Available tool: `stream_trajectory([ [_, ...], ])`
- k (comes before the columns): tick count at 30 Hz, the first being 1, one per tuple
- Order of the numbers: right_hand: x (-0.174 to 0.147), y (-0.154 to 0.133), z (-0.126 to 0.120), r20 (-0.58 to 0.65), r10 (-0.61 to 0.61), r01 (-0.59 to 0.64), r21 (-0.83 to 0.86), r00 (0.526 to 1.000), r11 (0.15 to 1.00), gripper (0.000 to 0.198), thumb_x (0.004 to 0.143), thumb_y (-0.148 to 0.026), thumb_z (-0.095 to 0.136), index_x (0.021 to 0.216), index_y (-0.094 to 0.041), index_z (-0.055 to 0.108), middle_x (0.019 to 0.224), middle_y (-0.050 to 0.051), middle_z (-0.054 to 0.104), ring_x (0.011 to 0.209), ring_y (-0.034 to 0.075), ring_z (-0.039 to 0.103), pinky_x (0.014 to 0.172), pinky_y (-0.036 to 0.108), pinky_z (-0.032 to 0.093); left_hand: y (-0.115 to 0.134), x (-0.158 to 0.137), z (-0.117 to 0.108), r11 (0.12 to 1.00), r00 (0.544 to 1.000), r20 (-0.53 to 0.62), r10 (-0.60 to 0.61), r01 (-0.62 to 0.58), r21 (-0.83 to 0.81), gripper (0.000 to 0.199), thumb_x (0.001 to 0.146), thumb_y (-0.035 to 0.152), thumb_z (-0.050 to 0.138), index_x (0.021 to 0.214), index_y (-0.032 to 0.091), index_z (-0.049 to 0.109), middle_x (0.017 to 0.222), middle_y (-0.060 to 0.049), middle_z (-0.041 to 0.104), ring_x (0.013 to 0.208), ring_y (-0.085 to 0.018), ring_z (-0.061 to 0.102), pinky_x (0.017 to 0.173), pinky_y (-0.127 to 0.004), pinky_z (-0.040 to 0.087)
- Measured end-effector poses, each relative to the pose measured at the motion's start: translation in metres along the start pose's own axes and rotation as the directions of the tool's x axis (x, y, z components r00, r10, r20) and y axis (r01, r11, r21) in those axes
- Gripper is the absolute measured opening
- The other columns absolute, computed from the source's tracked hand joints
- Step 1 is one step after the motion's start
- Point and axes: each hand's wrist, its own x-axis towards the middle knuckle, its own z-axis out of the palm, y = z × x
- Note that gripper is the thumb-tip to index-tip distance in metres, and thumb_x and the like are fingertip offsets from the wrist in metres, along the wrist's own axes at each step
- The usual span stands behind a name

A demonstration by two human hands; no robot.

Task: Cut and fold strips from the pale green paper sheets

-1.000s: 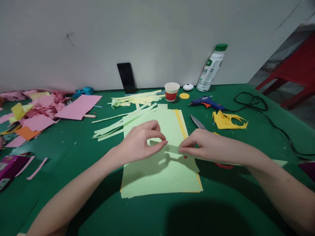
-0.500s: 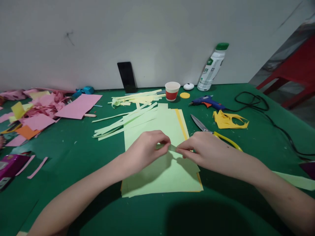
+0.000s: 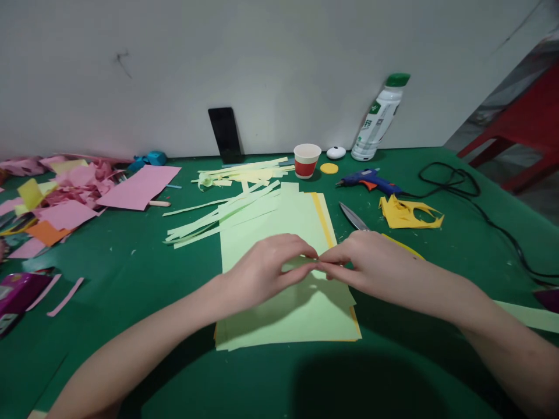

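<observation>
Over a stack of pale green paper sheets [image 3: 283, 326], the fingertips of both hands meet. My left hand [image 3: 273, 267] pinches with thumb and forefinger, right against the fingertips of my right hand [image 3: 375, 267], which is also closed in a pinch. Between them is a small green paper strip, now almost wholly hidden by the fingers. Cut green paper strips [image 3: 209, 224] fan out across the upper left of the stack. Scissors [image 3: 353, 217] with yellow handles lie partly behind my right hand.
Toward the wall stand a phone [image 3: 226, 135], a paper cup [image 3: 306, 161] and a leaning bottle [image 3: 379, 119]. A blue glue gun [image 3: 371, 181] with its black cord and a yellow paper scrap [image 3: 408, 213] lie right. Pink paper scraps [image 3: 91, 189] are heaped left.
My left hand has shifted right until its fingertips meet those of my right hand. The green strip that showed between them is now covered.
</observation>
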Motion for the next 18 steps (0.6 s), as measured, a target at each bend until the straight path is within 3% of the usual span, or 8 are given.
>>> stream_trajectory([
  [3,0.001,-0.003,0.003,-0.023,-0.009,0.007,-0.057,1.0,0.998,0.033,0.084,-0.027,0.039,0.062,-0.018,0.062,0.045,-0.002,0.046,0.044,0.01,0.037,0.047,0.025,0.021,0.001,-0.004,0.01,0.999,0.999,0.017,0.029,-0.029,0.033,0.016,0.087,0.021,0.043,0.089,0.014,0.057,0.082,-0.004,0.063,0.073,-0.011,0.058,0.064,-0.022,0.046],
  [10,0.005,-0.009,0.011,-0.091,0.024,-0.044,-0.222,0.996,0.974,0.036,0.085,-0.025,0.037,0.063,-0.017,0.063,0.055,0.004,0.06,0.048,0.013,0.048,0.047,0.026,0.018,-0.001,-0.003,0.005,0.994,0.997,-0.014,-0.076,0.077,0.081,0.013,0.083,0.018,0.046,0.082,0.015,0.059,0.076,-0.003,0.063,0.066,-0.011,0.057,0.058,-0.021,0.044],
  [18,0.003,-0.005,0.001,-0.084,0.053,-0.073,-0.244,0.995,0.967,0.034,0.083,-0.021,0.036,0.053,-0.016,0.052,0.049,0.001,0.053,0.046,0.01,0.04,0.048,0.026,0.019,-0.013,0.006,-0.004,0.965,0.965,-0.037,-0.26,0.26,0.013,0.013,0.077,0.015,0.049,0.075,0.015,0.061,0.075,-0.002,0.066,0.066,-0.011,0.058,0.059,-0.021,0.046],
])
